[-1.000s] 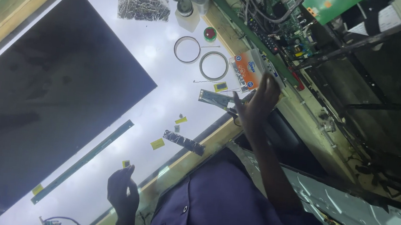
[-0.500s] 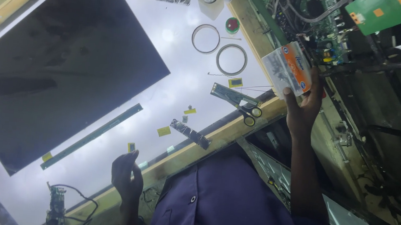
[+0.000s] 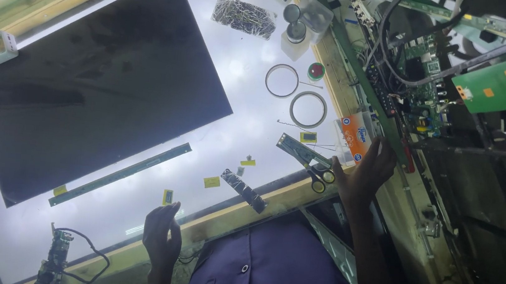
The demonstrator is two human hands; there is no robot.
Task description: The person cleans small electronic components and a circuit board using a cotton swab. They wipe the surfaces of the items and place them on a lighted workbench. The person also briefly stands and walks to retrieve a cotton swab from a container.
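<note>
My right hand point(image 3: 362, 172) hovers with its fingers spread over the wooden edge of the lit white table point(image 3: 249, 116). Its fingertips are just below an orange and white packet point(image 3: 354, 136), which lies at the table's right edge. I cannot tell whether they touch it. Scissors point(image 3: 319, 175) and a small circuit strip point(image 3: 298, 149) lie just left of this hand. My left hand point(image 3: 161, 239) rests empty on the near wooden edge, fingers loosely together. A large dark display panel point(image 3: 95, 94) covers the left of the table.
A long thin strip point(image 3: 118, 175), a short black strip point(image 3: 244, 191), two tape rings point(image 3: 281, 80) point(image 3: 308, 109), a bag of screws point(image 3: 244, 16) and yellow labels lie on the table. Circuit boards and cables point(image 3: 420, 97) crowd the right. A small wired board point(image 3: 56, 256) sits bottom left.
Half a second ago my right hand held the orange and white packet up. Now the packet lies at the table's edge and the hand has dropped below it. My left hand stayed put.
</note>
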